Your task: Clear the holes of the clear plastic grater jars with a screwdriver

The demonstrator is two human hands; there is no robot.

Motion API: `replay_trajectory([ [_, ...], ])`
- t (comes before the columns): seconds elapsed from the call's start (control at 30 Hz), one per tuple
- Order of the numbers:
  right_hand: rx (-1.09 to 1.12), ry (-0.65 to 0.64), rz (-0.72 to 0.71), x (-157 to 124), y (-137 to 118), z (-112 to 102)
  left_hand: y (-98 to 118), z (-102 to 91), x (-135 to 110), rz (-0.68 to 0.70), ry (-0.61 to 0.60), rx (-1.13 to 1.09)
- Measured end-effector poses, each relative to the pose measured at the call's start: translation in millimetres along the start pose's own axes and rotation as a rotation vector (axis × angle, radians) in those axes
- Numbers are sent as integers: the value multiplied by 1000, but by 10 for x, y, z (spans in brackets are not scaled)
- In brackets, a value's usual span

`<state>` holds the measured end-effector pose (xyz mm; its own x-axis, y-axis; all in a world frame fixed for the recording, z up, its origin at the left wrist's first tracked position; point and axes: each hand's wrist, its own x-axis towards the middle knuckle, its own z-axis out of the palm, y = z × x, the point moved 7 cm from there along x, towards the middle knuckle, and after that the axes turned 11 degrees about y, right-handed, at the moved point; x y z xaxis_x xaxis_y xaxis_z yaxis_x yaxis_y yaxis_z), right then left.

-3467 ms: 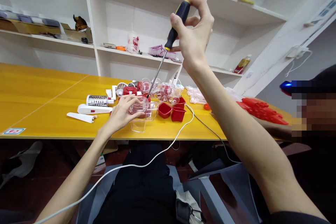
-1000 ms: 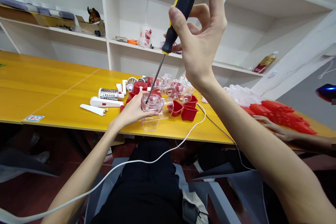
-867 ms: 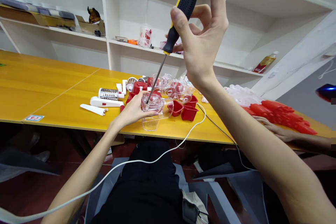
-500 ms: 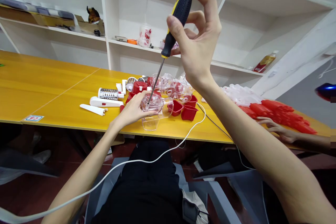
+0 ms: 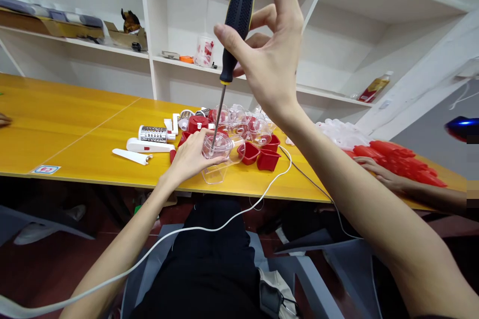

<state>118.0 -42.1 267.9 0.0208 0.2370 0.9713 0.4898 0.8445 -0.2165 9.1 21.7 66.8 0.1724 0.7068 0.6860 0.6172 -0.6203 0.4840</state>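
My right hand (image 5: 267,35) is raised and closed around the black and yellow handle of a screwdriver (image 5: 238,15). Its shaft runs down, almost upright, and the tip reaches into a clear plastic housing (image 5: 224,145) at the table's front. Whether the tip sits on a screw is too small to make out. Around the left side of that housing, my left hand (image 5: 192,157) is wrapped, gripping it on the table. Left of this hand lie a white handle piece (image 5: 149,146), a slim white part (image 5: 130,156) and a metal grater drum (image 5: 153,133).
Red cups (image 5: 268,159) and more clear housings (image 5: 241,122) crowd the table just beyond. A white cable (image 5: 258,204) crosses in front of me. At right, another person's hand (image 5: 377,169) rests by red parts (image 5: 400,159). White shelves (image 5: 187,0) rise behind the table (image 5: 93,114).
My right hand and the screwdriver handle have shifted left, so the screwdriver stands more upright. The tip stays in the clear housing, which my left hand still holds. A co-worker's fingers now show at far left.
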Motion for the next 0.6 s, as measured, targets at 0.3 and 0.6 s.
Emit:
replay_trajectory([
  [0.3,200,-84,190,15,411,80,6,5,1,-9,-3,-12],
  [0.6,270,31,179,32,470,79,-2,2,-2,0,-2,-38],
])
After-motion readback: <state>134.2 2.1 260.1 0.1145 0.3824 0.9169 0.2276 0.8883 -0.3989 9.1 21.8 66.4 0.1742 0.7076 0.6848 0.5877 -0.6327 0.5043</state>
